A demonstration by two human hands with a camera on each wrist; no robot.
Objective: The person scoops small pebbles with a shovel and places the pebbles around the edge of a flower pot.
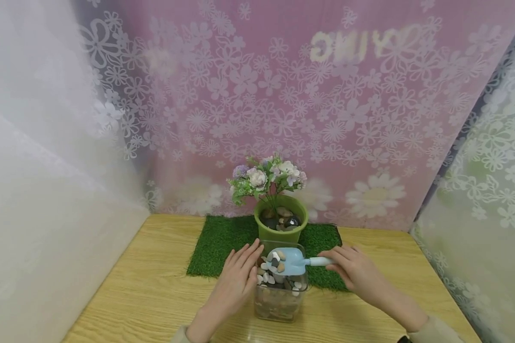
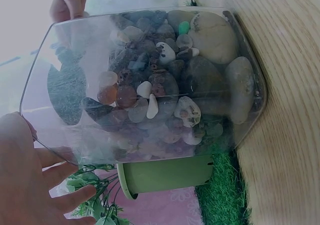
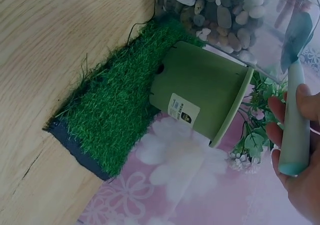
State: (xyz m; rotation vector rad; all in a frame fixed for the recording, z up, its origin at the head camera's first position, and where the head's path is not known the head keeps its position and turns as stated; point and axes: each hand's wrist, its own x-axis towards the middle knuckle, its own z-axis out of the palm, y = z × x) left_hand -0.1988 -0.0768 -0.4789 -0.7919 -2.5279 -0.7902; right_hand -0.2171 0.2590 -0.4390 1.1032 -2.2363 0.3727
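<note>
Light-blue scoop [image 1: 298,262], grey, white and tan pebbles [image 1: 270,278], green pot [image 3: 200,82], pink backdrop [image 1: 283,119] with white flower print

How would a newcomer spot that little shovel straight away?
On the wooden table, find the clear container of stones in front of the green flowerpot. The shovel is over the container's open top, handle in the right hand. Its pale blue colour sets it apart from both.

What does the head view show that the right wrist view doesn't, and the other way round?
Only the head view shows pebbles lying on the light blue scoop and dark stones inside the green pot. Only the right wrist view shows the label on the pot's side. Both show the pot, the grass mat, the clear container of stones and the scoop, its handle held in the right hand.
</note>
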